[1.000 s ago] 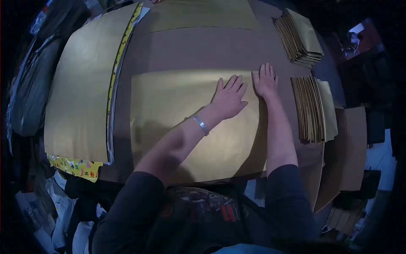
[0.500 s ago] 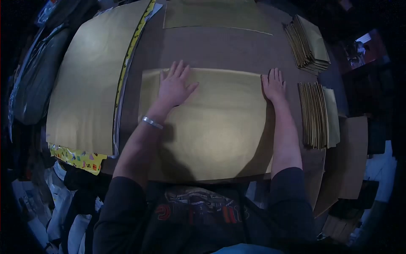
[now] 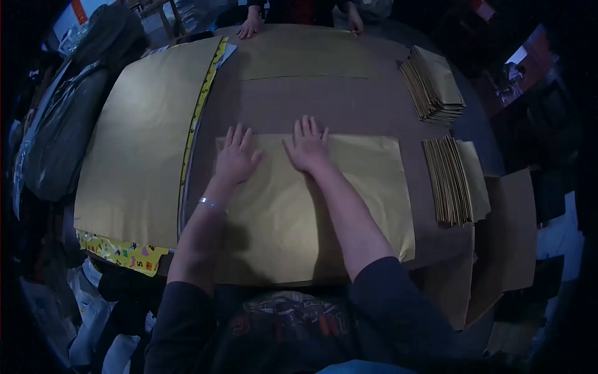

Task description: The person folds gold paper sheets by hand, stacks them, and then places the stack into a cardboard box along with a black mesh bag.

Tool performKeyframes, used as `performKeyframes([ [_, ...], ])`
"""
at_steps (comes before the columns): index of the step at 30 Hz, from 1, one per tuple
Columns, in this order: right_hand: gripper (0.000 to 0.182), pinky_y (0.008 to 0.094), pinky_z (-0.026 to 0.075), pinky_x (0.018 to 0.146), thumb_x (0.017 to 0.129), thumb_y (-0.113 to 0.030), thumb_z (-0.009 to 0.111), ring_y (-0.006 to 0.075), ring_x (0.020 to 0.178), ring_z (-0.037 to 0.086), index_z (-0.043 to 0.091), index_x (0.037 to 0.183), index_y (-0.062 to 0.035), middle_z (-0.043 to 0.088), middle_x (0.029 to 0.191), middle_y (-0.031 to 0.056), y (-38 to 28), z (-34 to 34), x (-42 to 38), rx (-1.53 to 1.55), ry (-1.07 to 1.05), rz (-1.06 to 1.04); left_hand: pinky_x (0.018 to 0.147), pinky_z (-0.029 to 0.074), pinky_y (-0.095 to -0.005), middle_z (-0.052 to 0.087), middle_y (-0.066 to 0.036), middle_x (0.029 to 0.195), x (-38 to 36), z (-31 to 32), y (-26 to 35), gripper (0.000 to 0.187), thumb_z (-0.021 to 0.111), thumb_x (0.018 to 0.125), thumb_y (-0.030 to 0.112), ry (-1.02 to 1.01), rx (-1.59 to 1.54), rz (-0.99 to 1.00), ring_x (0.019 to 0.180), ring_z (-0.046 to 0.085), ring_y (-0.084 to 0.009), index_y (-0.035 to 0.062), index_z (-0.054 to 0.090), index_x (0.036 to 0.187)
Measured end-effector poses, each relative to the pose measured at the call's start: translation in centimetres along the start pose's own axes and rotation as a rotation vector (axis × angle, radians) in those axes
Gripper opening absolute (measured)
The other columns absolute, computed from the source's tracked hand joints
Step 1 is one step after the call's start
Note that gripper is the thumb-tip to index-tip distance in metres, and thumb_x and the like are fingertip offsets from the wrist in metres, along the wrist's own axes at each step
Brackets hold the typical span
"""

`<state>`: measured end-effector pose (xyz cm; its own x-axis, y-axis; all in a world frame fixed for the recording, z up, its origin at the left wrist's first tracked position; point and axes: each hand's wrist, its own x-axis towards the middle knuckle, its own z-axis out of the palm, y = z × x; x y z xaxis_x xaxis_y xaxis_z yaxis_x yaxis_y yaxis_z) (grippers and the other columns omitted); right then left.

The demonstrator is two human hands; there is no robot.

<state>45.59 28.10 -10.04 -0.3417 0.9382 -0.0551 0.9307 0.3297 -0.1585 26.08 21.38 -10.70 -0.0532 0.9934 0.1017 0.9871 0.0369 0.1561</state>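
Observation:
A large sheet of golden-brown paper (image 3: 367, 187) lies flat on the brown table in front of me. On its upper left corner rests my left hand (image 3: 237, 156), palm down with the fingers spread and a silver band at the wrist. My right hand (image 3: 308, 146) also lies palm down, on the sheet's far edge left of its middle, fingers apart. Neither hand holds anything. The two hands are a short way apart, and my forearms cross over the near part of the sheet.
A stack of large brown sheets (image 3: 143, 143) over yellow printed material (image 3: 124, 250) lies left. Two piles of folded paper (image 3: 445, 181) (image 3: 436, 84) stand right, above an open cardboard box (image 3: 507, 230). Across the table, a co-worker's hands (image 3: 249, 26) touch another sheet (image 3: 305, 56).
My right hand has moved left along the far edge, from the right corner towards my left hand. The view has tilted up, and the co-worker's hands now show at the far side.

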Motion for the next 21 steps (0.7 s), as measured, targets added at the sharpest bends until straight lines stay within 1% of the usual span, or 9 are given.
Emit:
performKeyframes([
  [4,0.069,0.0534,0.008,0.117,0.098,-0.048,0.031,0.0281,0.147,0.009,0.021,0.15,-0.004,0.012,0.159,0.0139,-2.0,0.6,-0.7,0.014,-0.015,-0.171,0.112,0.021,-0.059,0.025,-0.014,0.155,0.0,-0.1,-0.2,0.071,0.047,0.091,0.055,0.013,-0.035,0.021,0.144,0.021,-0.0328,0.0105,0.036,0.145],
  [6,0.07,0.0526,0.007,0.118,0.097,-0.049,0.031,0.0279,0.147,0.008,0.02,0.15,-0.0048,0.012,0.159,0.0129,0.0,0.0,-1.3,0.029,-0.047,-0.169,0.112,0.021,-0.06,0.026,-0.014,0.155,0.1,0.6,-0.4,0.071,0.047,0.091,0.055,0.022,0.0,0.017,0.144,0.021,-0.0328,0.0106,0.037,0.145],
  [10,0.068,0.0508,0.007,0.118,0.098,-0.047,0.031,0.0281,0.148,0.008,0.022,0.15,-0.0046,0.013,0.159,0.0134,8.9,-0.7,-2.3,-0.016,0.029,0.111,0.112,0.021,-0.061,0.027,-0.014,0.154,-0.1,0.4,-0.5,0.068,0.049,0.091,0.052,0.051,0.004,0.016,0.143,0.023,-0.0328,0.0105,0.04,0.144],
  [12,0.067,0.0512,0.008,0.118,0.098,-0.046,0.031,0.0283,0.148,0.008,0.022,0.15,-0.0048,0.012,0.159,0.0133,13.7,-1.7,-3.8,-0.078,-0.002,0.258,0.111,0.022,-0.0606,0.028,-0.014,0.154,0.0,0.5,-0.4,0.067,0.049,0.091,0.052,0.063,-0.005,0.016,0.143,0.023,-0.0328,0.0103,0.042,0.143],
  [15,0.065,0.0524,0.01,0.118,0.099,-0.044,0.031,0.0291,0.147,0.008,0.022,0.15,-0.0049,0.013,0.159,0.014,20.3,-2.3,-8.1,-0.097,0.045,0.351,0.111,0.023,-0.0595,0.033,-0.015,0.151,0.1,0.9,-0.8,0.064,0.052,0.09,0.051,0.121,-0.05,0.026,0.142,0.026,-0.0327,0.0103,0.045,0.14],
  [17,0.064,0.0528,0.01,0.117,0.099,-0.043,0.03,0.0294,0.147,0.009,0.022,0.15,-0.0049,0.013,0.159,0.0142,22.1,-2.7,-10.6,-0.082,0.038,0.371,0.109,0.028,-0.057,0.043,-0.013,0.143,0.2,0.6,-1.0,0.06,0.059,0.086,0.049,0.143,-0.086,-0.006,0.137,0.034,-0.0317,0.0119,0.053,0.133],
  [18,0.063,0.0532,0.01,0.117,0.1,-0.042,0.03,0.0297,0.147,0.009,0.021,0.15,-0.0049,0.013,0.159,0.0144,22.6,-2.9,-11.5,-0.088,0.022,0.388,0.104,0.033,-0.0551,0.051,-0.011,0.133,0.6,-0.1,-1.2,0.055,0.066,0.081,0.049,0.232,-0.148,0.039,0.13,0.042,-0.0298,0.0129,0.061,0.121],
  [19,0.063,0.0535,0.01,0.117,0.1,-0.042,0.029,0.0299,0.147,0.009,0.021,0.15,-0.0048,0.013,0.158,0.0146,23.1,-3.1,-12.2,-0.094,0.007,0.407,0.104,0.033,-0.0551,0.051,-0.011,0.133,1.2,-0.9,-1.2,0.055,0.066,0.081,0.049,0.241,-0.15,0.04,0.13,0.042,-0.0298,0.0129,0.061,0.121],
  [21,0.063,0.0534,0.01,0.117,0.1,-0.042,0.029,0.0301,0.147,0.009,0.021,0.15,-0.0051,0.013,0.158,0.0148,23.5,-2.9,-12.8,-0.151,0.017,0.379,0.101,0.035,-0.0545,0.056,-0.008,0.126,2.6,-3.0,-1.2,0.048,0.069,0.077,0.049,0.018,-0.085,-0.174,0.125,0.046,-0.0283,0.0132,0.066,0.109],
])
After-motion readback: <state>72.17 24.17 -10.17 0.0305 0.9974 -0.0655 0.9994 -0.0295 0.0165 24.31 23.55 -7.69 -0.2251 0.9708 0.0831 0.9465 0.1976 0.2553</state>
